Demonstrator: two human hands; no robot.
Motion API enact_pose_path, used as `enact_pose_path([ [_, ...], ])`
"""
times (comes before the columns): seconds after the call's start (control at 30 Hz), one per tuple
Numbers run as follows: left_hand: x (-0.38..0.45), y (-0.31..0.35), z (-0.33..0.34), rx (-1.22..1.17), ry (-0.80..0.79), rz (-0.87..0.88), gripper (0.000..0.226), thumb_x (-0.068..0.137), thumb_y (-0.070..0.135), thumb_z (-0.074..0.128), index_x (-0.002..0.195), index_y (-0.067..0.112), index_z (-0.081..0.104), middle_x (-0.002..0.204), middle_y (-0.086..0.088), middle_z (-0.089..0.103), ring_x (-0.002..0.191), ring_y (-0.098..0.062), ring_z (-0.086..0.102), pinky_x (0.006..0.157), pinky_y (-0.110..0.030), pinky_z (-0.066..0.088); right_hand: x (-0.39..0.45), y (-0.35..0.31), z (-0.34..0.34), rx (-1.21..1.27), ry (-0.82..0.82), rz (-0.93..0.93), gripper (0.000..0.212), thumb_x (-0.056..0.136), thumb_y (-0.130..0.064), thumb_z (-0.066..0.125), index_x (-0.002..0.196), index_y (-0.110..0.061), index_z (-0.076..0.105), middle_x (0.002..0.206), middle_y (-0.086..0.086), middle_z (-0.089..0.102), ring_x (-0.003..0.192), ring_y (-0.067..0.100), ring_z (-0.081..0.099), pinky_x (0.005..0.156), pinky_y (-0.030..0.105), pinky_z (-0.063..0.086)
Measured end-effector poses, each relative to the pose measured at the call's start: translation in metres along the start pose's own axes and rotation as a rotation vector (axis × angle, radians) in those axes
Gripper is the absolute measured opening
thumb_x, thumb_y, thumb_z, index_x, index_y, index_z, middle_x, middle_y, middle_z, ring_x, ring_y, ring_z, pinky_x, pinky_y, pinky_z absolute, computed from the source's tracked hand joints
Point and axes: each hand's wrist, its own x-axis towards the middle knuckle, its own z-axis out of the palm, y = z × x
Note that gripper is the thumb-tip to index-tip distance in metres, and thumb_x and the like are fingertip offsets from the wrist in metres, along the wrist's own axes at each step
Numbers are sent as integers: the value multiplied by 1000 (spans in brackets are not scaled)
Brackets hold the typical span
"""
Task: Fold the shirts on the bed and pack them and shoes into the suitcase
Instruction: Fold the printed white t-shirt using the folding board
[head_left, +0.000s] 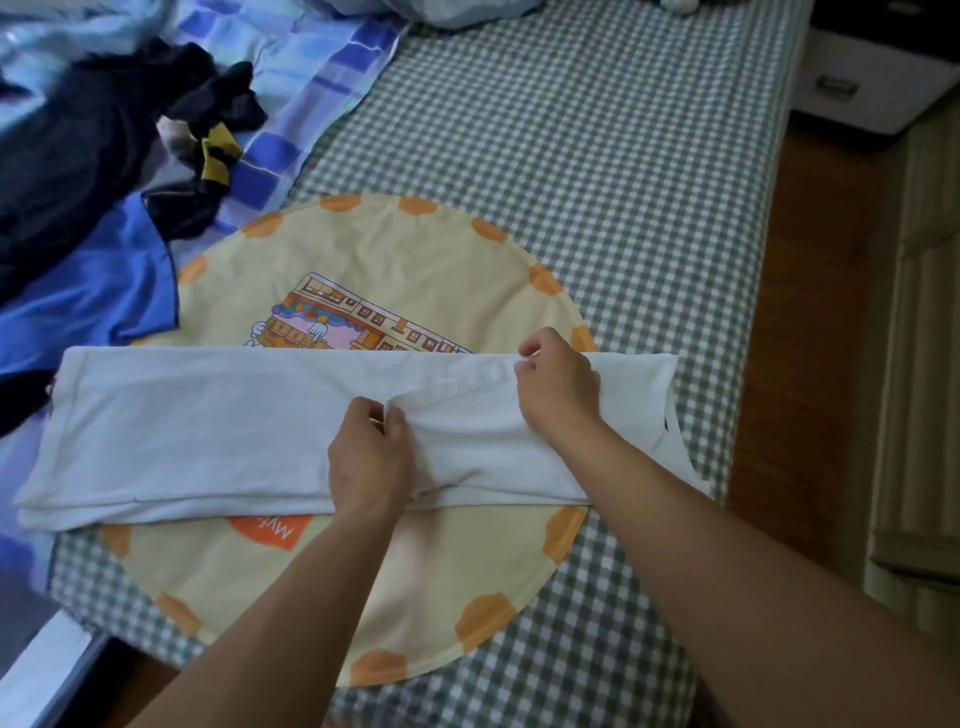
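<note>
Left hand (371, 457): pinches a fold of the white shirt (182, 431) near its middle, fingers curled on the cloth.
Right hand (558, 387): grips the far edge of the same shirt, toward its right end.
Shirt place: on the round yellow cushion (363, 260), on the checked bed (597, 156).
Shirt direction: a long band — its long axis runs left to right across the bed.
Handling: probably light, soft and limp — better to take it at edges or corners.
Nearby: dark clothes (78, 130) lie at far left.
</note>
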Motion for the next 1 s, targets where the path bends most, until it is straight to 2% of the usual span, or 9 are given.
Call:
enact_pose_path([
  [0.07,2,-4,2,-9,0,-2,19,102,35,50,101,16,54,88,5,60,91,-26,55,78,-36,41,-3,2,4,-62,117,-39,23,101,-32,54,119,-19,57,119,0,60,117,26,53,99,42,43],
  [0.13,5,-8,4,23,-7,0,17,101,31,53,108,16,51,97,0,62,92,-27,54,79,-38,42,-2,9,9,-144,92,1,34,99,-43,55,121,-17,58,123,1,58,119,26,51,99,43,42],
  [0.33,-1,-10,6,150,21,97,19,96,16,56,109,16,42,104,-5,51,96,-35,55,77,-41,40,11,2,14,-115,162,-168,10,101,-28,55,107,-21,61,108,-3,64,109,23,53,90,37,33],
  [0.47,-10,-8,15,464,80,642,27,81,16,58,107,10,56,108,-14,51,97,-40,52,78,-47,44,0,19,13,-238,265,-279,39,95,-20,63,133,-18,52,133,5,53,125,29,46,102,41,38],
  [0.57,-17,4,38,573,-184,929,53,95,41,45,142,18,50,151,-15,41,140,-42,36,112,-54,34,-20,55,-2,-390,285,-370,56,100,-36,52,151,-20,36,158,12,32,147,36,26,121,53,24],
  [0.67,-16,12,64,716,-410,923,67,101,63,18,161,39,2,169,-7,-15,154,-33,-21,124,-56,-7,-29,109,-30,-441,116,-43,78,99,-56,40,160,-21,5,167,12,6,153,37,7,124,54,14],
  [0.77,-9,9,82,878,-471,871,72,94,73,3,154,44,-24,160,-3,-41,143,-30,-43,118,-59,-21,-23,136,-54,-161,28,277,95,93,-58,57,161,-14,7,167,12,11,150,35,16,122,51,22],
  [0.9,-10,16,83,957,-513,821,78,90,78,4,154,43,-24,159,-5,-41,144,-33,-41,117,-61,-19,-10,134,-67,283,31,469,87,86,-44,76,154,-11,32,157,11,39,137,33,46,111,47,42],
  [1.0,-20,29,68,769,-507,791,73,96,65,27,160,40,1,167,-8,-23,151,-33,-27,122,-57,-13,-11,124,-73,412,-106,525,65,89,-32,76,143,-13,46,137,8,58,117,29,61,97,45,53],
])
